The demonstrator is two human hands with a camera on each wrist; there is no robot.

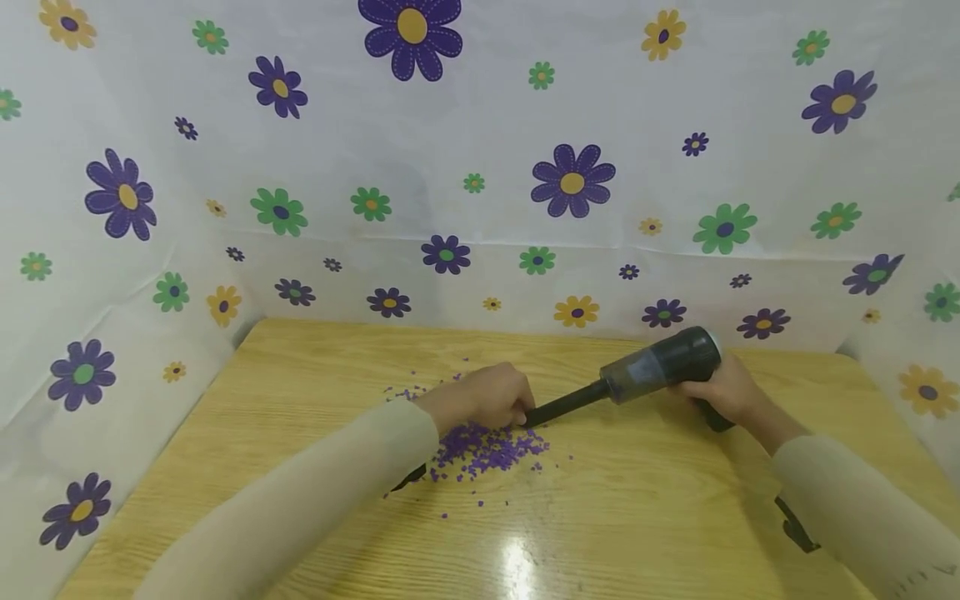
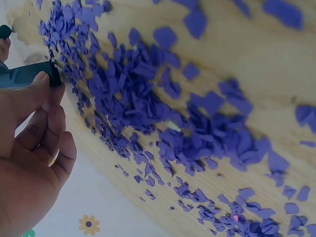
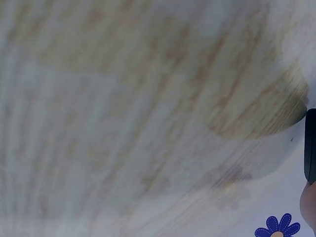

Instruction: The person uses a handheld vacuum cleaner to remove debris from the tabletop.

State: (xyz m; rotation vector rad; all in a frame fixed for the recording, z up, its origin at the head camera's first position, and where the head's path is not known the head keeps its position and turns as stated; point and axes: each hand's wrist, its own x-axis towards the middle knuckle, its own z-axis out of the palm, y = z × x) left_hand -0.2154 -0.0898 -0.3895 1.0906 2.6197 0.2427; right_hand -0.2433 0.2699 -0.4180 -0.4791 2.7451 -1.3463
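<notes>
A black handheld vacuum cleaner [image 1: 652,367] with a clear dust chamber and a long narrow nozzle [image 1: 566,403] slants over the wooden table. My right hand [image 1: 726,390] grips its handle at the right. Near the nozzle's tip, my left hand [image 1: 491,396] pinches the tube between thumb and fingers, as the left wrist view shows close up at the nozzle end [image 2: 52,74]. Purple paper scraps [image 1: 487,450] lie in a loose pile under and beside the left hand. In the right wrist view only a dark bit of the vacuum [image 3: 310,145] and a fingertip show at the edge.
The wooden table [image 1: 637,500] reaches back to a white flower-printed cloth [image 1: 480,125] that hangs behind and at both sides. Stray purple scraps [image 1: 444,516] lie around the pile. A black strap [image 1: 797,525] sits beneath the right sleeve.
</notes>
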